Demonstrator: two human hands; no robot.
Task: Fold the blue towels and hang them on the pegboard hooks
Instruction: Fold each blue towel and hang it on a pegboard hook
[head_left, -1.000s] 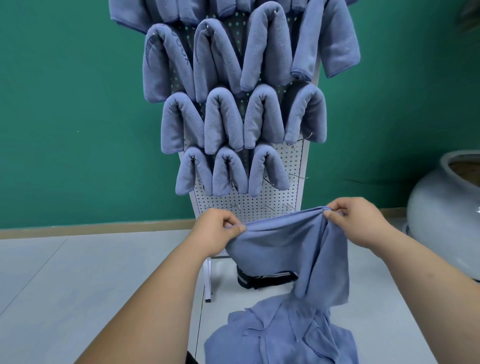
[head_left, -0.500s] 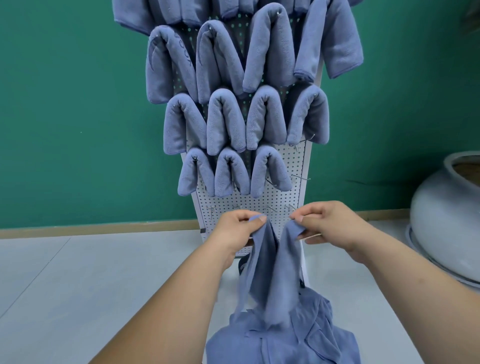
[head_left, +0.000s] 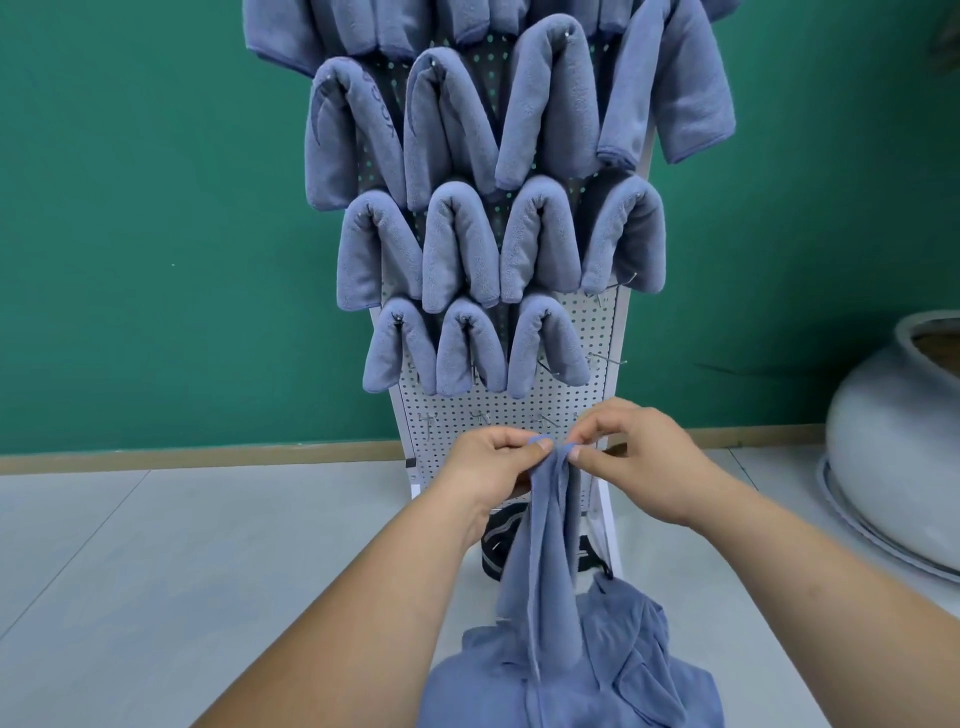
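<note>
The left hand (head_left: 493, 462) and right hand (head_left: 639, 457) are pinching the corners of one blue towel (head_left: 545, 545) together, mid-fold. Above them hung towels (head_left: 467, 244) are filling most of the pegboard (head_left: 493, 410); below them a pile (head_left: 597, 675) is waiting.

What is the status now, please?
Left hand and right hand pinch towel top corners. Towel hangs over pile, not hung. Bare hook unobstructed.

Top row of hung towels (head_left: 363, 31) cut off by the upper edge, pegboard (head_left: 519, 408) largely hidden behind hung rows, towel pile (head_left: 634, 675) cropped at the lower edge, grey pot (head_left: 893, 441) cut by the right edge, black object (head_left: 496, 543) partly hidden behind the held towel (head_left: 545, 561), kind indeterminable
</note>
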